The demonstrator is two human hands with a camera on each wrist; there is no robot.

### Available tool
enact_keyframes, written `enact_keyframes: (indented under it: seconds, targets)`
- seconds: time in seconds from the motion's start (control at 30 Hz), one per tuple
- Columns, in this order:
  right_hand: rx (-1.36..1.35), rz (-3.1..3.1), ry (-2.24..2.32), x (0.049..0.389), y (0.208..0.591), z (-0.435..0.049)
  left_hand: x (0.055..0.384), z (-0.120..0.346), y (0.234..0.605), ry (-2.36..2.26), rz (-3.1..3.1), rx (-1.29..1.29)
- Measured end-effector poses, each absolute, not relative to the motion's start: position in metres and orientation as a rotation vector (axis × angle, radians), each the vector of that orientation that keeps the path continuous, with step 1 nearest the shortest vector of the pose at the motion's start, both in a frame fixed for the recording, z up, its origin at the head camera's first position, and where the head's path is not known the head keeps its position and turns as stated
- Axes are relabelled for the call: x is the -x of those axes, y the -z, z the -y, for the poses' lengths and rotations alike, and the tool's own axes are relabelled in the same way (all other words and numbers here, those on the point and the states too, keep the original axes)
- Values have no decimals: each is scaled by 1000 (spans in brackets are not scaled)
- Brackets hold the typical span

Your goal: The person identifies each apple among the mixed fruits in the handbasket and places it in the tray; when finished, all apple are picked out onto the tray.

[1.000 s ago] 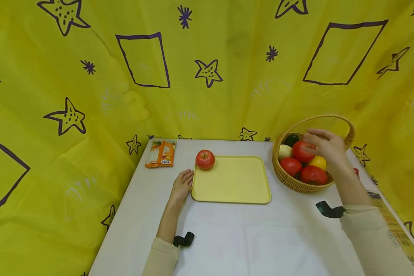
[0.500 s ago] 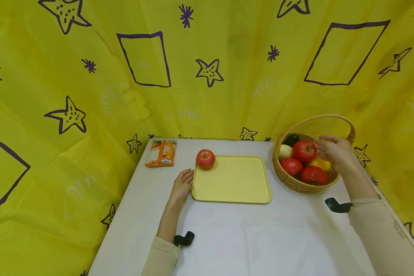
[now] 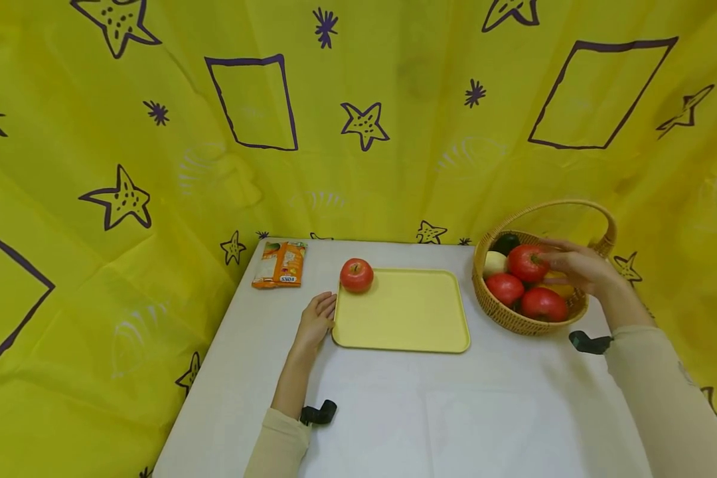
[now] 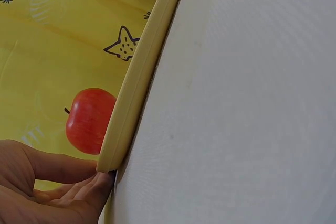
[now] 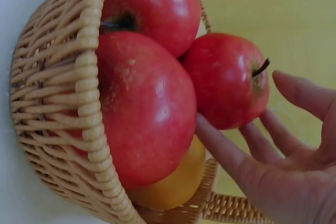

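My left hand (image 3: 315,324) holds the left edge of a pale yellow tray (image 3: 403,315); in the left wrist view its thumb and fingers pinch the tray rim (image 4: 116,140). A red apple (image 3: 356,275) stands at the tray's far left corner. On the right, my right hand (image 3: 584,267) reaches over a wicker basket (image 3: 514,323). Its spread fingers are around the side of the upper red apple (image 5: 223,80), with the thumb apart from it near the stem. One finger (image 5: 223,145) appears to touch the apple's underside. The hand partly hides a yellow fruit (image 3: 560,287).
More red apples (image 3: 544,304), a whitish round item (image 3: 494,263) and a dark green one (image 3: 505,243) fill the basket. Its tall handle (image 3: 564,202) arches behind the fruit. An orange snack packet (image 3: 279,264) lies at the table's far left. A yellow patterned curtain (image 3: 394,186) hangs behind.
My right hand first shifted right, off the fruit, then came back left and closer to the upper apple. My left hand and the tray have stayed in place.
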State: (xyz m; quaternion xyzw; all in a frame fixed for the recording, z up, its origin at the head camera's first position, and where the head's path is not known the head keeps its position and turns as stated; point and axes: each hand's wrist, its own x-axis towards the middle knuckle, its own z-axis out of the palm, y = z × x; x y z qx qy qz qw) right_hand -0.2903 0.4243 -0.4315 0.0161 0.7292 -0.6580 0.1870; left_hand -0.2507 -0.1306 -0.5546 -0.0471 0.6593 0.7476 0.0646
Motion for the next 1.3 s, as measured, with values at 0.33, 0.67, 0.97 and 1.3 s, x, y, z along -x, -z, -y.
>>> enact_keyframes:
  seconds: [0.33, 0.67, 0.97, 1.3]
  targets:
    - [-2, -2033, 1872, 295, 443, -431, 249, 132, 555, -2253, -1997, 149]
    - [-45, -1979, 1959, 295, 442, -428, 250, 134, 556, -2256, -1986, 156]
    - [-68, -1871, 2109, 287, 435, -424, 251, 132, 555, -2251, -1995, 165]
    - [-51, -1822, 2210, 274, 417, -412, 252, 132, 554, -2257, -1988, 145]
